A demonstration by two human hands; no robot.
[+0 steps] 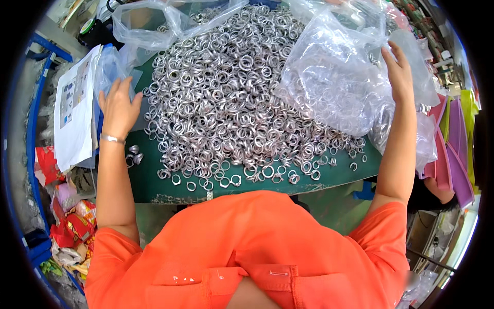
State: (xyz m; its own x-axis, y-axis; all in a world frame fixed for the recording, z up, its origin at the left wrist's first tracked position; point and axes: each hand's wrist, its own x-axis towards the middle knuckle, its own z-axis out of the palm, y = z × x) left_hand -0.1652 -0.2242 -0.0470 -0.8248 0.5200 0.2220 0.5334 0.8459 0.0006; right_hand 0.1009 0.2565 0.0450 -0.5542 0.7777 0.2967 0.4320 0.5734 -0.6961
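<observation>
A broad heap of silver metal rings (pixel 221 87) covers much of the green table (pixel 149 191), with several loose ones along its near edge. My left hand (pixel 121 108) is at the heap's left side, fingers spread and holding nothing, over a sheet of clear plastic (pixel 109 67). On the far right, my right hand (pixel 399 72) is raised beside a big crumpled clear plastic bag (pixel 329 72). Its fingers are apart, and nothing shows gripped in them; whether it touches the plastic I cannot tell. The bag lies over the heap's right part, with rings visible beneath it.
Another clear bag (pixel 149 23) lies at the back left. Printed papers (pixel 74 108) hang by the table's left side, near a blue rack (pixel 32 123) and red packets (pixel 77 224). Pink and purple plastic bins (pixel 450 159) stand at the right, beside part of another person's arm (pixel 438 191).
</observation>
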